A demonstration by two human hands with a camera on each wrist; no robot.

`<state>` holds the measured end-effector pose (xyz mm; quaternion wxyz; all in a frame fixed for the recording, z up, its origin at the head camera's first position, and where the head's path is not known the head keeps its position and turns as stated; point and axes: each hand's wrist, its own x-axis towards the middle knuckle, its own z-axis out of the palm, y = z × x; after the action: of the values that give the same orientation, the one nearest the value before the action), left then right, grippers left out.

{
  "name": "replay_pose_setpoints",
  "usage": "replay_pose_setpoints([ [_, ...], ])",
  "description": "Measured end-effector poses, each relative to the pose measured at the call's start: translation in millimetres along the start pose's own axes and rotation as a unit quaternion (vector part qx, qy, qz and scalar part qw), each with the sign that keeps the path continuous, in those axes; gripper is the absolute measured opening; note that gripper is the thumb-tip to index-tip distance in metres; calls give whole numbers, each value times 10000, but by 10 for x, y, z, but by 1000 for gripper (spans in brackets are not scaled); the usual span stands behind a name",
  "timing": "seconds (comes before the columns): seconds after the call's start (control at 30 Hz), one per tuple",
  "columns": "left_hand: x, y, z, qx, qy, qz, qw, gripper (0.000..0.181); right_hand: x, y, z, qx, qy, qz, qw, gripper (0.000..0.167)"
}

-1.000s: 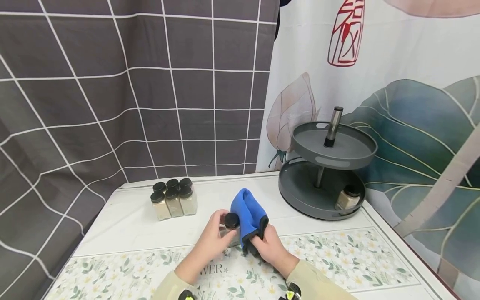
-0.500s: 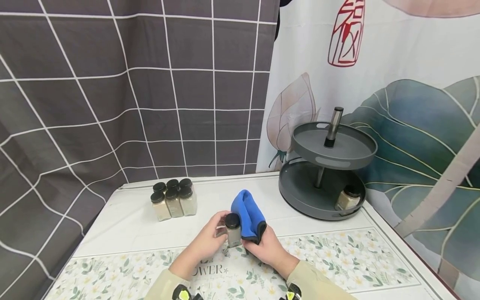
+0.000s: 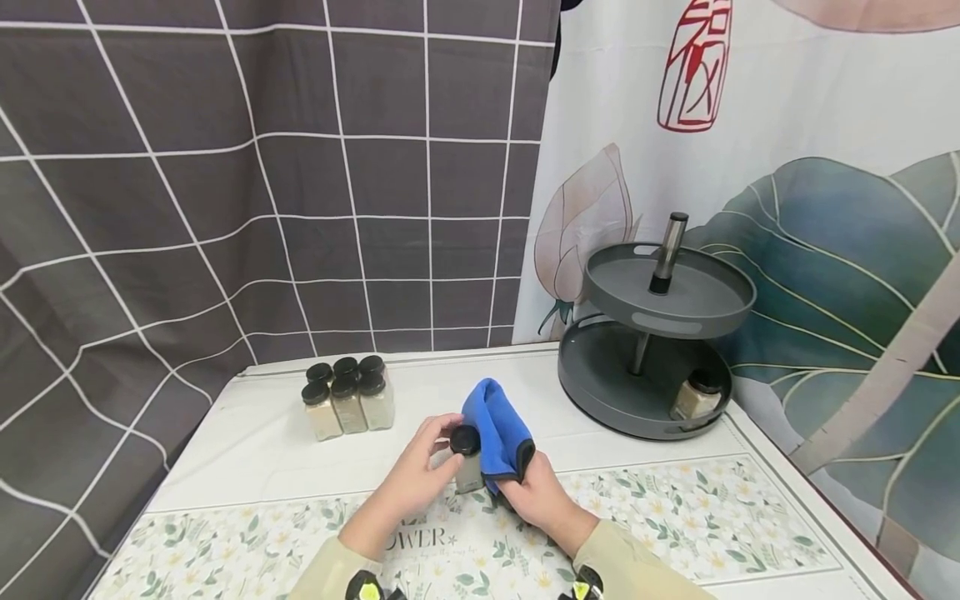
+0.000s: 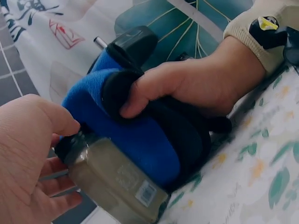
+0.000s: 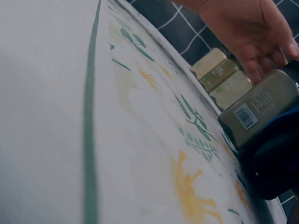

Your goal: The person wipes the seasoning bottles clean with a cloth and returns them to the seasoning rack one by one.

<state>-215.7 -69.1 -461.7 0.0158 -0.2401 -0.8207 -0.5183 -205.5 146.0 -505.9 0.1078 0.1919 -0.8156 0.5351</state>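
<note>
Left hand (image 3: 416, 477): thumb and fingers bent round the top of a clear, square-sided jar with a round black lid (image 3: 468, 472), pinching it at the lid. Right hand (image 3: 537, 493): thumb and fingers gripped a folded blue fabric cloth with black edging (image 3: 501, 433). The cloth lay against the jar's right side, between the two hands.

The jar was near upright over the front part of the table; whether its base touched the surface could not be told. Its contents looked grey-brown, and a white barcode label (image 4: 146, 193) showed low on one face in the left wrist view.

Both forearms wore beige sleeves (image 3: 633, 562), with black wrist devices (image 3: 366, 587) at the cuffs.

Under the hands ran a printed band of white flowers and green leaves (image 3: 675, 512) on the white tabletop (image 3: 225, 450).

Farther left stood six clear jars with black lids (image 3: 347, 410), close together in two rows of three. At back right stood a dark grey, two-tier round stand (image 3: 690, 325) with a metal post; one black-lidded jar with pale contents (image 3: 696, 402) sat on its lower tray, near the right rim.
</note>
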Motion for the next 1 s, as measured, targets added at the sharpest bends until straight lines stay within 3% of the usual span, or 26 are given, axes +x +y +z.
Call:
replay_pose_setpoints([
  [0.3,20,-9,14,-210,120,115,9996,42,5,39,13,-108,254,-253,9993,47],
  [0.6,2,31,92,326,793,338,9957,41,3,30,24,490,888,-619,9929,36],
  [0.8,-13,61,127,625,1160,153,9912,36,0,40,22,852,978,-944,9870,36],
  [1.0,-22,84,122,875,1102,-118,9900,40,17,48,28,582,746,-754,9927,34],
])
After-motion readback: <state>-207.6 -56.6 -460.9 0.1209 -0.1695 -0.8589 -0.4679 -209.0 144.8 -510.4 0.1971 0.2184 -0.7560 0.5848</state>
